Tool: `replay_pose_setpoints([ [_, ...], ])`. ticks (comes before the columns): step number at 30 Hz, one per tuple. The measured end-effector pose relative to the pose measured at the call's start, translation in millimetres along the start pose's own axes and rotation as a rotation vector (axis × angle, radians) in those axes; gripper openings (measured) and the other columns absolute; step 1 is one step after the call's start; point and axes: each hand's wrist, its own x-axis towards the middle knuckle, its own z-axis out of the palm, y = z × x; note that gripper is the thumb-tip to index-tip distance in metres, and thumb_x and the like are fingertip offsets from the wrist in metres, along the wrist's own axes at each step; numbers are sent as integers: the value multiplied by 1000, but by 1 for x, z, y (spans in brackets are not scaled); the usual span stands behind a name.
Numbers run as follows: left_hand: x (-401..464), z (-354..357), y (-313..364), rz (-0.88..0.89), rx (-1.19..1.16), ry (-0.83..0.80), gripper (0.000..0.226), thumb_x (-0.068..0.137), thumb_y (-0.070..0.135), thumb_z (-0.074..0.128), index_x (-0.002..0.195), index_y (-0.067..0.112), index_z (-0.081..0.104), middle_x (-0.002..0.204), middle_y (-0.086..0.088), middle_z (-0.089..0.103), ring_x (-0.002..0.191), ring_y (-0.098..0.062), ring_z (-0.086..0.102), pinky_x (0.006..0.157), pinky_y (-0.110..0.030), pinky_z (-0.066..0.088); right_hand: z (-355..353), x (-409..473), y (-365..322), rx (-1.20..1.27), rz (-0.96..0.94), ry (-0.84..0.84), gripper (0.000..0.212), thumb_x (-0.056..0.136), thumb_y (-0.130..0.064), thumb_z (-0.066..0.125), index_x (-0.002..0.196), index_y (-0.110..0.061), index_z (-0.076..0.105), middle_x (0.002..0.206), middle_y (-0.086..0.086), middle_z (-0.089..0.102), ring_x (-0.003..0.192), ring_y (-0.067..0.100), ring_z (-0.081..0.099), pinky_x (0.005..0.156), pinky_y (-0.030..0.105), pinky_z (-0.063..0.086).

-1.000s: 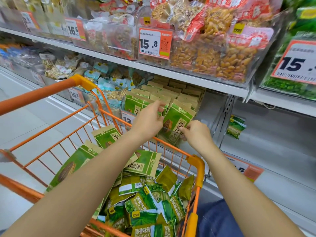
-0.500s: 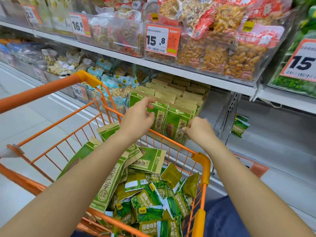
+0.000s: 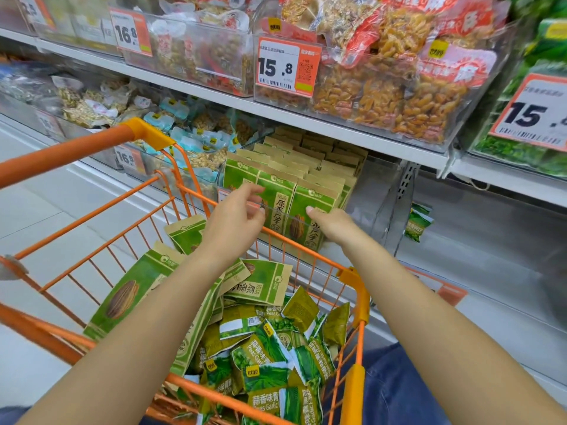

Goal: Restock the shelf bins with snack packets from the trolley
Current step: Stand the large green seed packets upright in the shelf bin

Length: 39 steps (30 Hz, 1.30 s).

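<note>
— Both hands have drawn back since a moment ago, and the front packets now stand upright instead of tilted.

— Left to right?

— Orange wire trolley point(image 3: 101, 253), heaped with flat kraft-and-green sunflower seed packets point(image 3: 270, 285) and glossy garlic pea packets point(image 3: 260, 354). Left hand point(image 3: 233, 219) has loosely curled fingers holding nothing.

— And the right?

— Right hand point(image 3: 331, 220) rests its fingertips on the clear plastic bin point(image 3: 276, 207), gripping nothing. Three seed packets point(image 3: 306, 210) face front, with rows behind.

Two hands point(image 3: 233, 222), one trolley point(image 3: 356, 280), four price tags point(image 3: 287, 67).
</note>
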Motion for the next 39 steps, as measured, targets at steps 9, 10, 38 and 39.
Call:
replay_pose_setpoints([
  [9, -6, -2, -4, -9, 48, -1, 34, 94, 18, 53, 128, 21, 52, 110, 9, 61, 88, -10, 60, 79, -36, 53, -13, 7, 3, 674, 45, 109, 90, 82, -76, 39, 151, -22, 18, 159, 2, 17, 144, 28, 20, 114, 50, 18],
  [10, -6, -1, -4, -10, 46, 0, 33, 94, 18, 53, 127, 22, 52, 110, 9, 61, 89, -10, 60, 80, -36, 53, -15, 9, -1, 815, 89, 179, 87, 84, -77, 32, 152, -24, 16, 159, 1, 16, 144, 27, 18, 114, 49, 16],
  [38, -50, 31, 12, 279, 846, -1112, 41, 86, 47, 63, 104, 10, 70, 100, -3, 68, 93, -23, 63, 64, -33, 49, 10, -62, 48, 368, -605, 163, 25, 95, -24, 54, 114, -41, 52, 136, -15, 42, 125, 4, 42, 105, 27, 36],
  [39, -56, 34, 9, 293, 910, -1149, 46, 85, 49, 64, 109, 10, 68, 104, -4, 67, 96, -24, 63, 61, -32, 47, 11, -69, 57, 288, -642, 143, 26, 95, -27, 55, 113, -44, 52, 138, -16, 40, 129, 2, 39, 104, 26, 35],
])
